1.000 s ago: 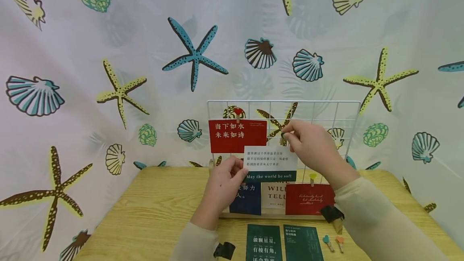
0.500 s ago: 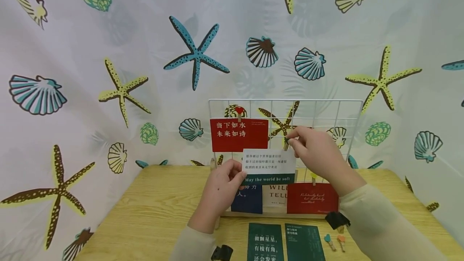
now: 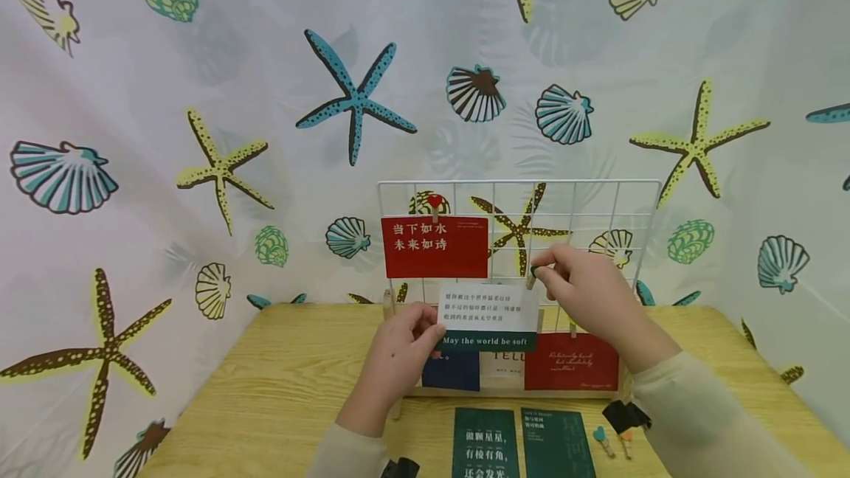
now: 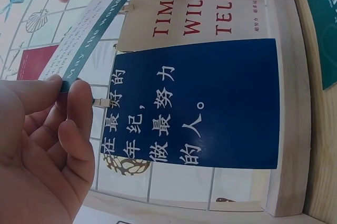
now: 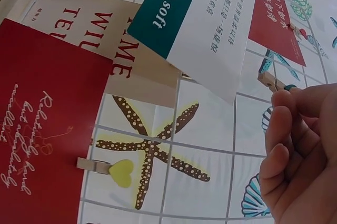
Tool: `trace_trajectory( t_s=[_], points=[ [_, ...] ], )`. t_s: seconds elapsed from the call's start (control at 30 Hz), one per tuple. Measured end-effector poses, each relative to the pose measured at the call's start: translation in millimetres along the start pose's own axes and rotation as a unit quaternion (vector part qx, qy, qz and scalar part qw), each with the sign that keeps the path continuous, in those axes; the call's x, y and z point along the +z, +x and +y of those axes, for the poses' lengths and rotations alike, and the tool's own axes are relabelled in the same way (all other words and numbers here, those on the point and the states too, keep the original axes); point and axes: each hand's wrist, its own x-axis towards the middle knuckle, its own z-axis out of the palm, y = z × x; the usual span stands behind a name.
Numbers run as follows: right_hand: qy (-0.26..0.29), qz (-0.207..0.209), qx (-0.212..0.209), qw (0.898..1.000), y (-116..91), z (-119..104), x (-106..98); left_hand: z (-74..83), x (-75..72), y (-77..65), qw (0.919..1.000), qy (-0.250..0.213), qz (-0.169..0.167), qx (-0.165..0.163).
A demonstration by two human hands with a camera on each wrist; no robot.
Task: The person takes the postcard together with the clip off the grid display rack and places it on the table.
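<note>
I am looking at a small rectangular card (image 3: 488, 318), its broad white upper part carrying three lines of dark Chinese characters and its dark green lower band reading "May the world be soft" in pale letters. It is facing me nearly upright, tilting slightly, on the near side of a white wire grid (image 3: 564, 181). In the head view it is hiding the upper parts of a blue card (image 4: 231, 103) and a beige "TIME WILL TELL" card (image 4: 208, 16).

My left hand (image 3: 401, 349) is clamping the card between thumb and forefinger at its left edge, by the green band, so nearly all of it is extending to the right of that grip. My right hand (image 3: 584, 293) is pinching a wooden clip (image 5: 269, 80) with a dark green top; the right wrist view is showing its tip near the card's upper right corner but apart from it.

A red card (image 3: 434, 248) is hanging at the far left under a red-heart clip (image 3: 434, 202), and another red card, lettered in white script (image 3: 571, 362), is hanging at the right. Two dark green cards (image 3: 485, 441) are lying on the near table (image 3: 279, 367), with teal-heart (image 3: 603, 440) and orange-heart clips (image 3: 626, 442) resting to their right.
</note>
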Motion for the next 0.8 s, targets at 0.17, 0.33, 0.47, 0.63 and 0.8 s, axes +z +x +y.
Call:
trace_trajectory(
  t_s=[0.17, 0.33, 0.47, 0.63, 0.8],
  points=[
    [0.004, -0.001, 0.008, 1.0, -5, 4, 1, -4.1, -0.8, -3.3, 0.9999, -0.007, -0.007, -0.001],
    [0.014, -0.001, 0.014, 1.0, -9, 10, 2, -8.5, -1.7, -6.5, 0.9997, -0.014, -0.01, -0.016],
    [0.018, -0.006, 0.019, 1.0, -13, 16, 3, -11.8, -3.8, -8.7, 0.9996, -0.016, -0.009, -0.02],
    [0.02, -0.005, 0.019, 1.0, -17, 21, 6, -15.7, -5.3, -11.0, 0.9995, -0.018, -0.01, -0.022],
    [0.029, -0.005, 0.021, 0.999, -25, 25, 10, -19.0, -7.0, -15.4, 0.9989, -0.027, -0.015, -0.036]
  ],
)
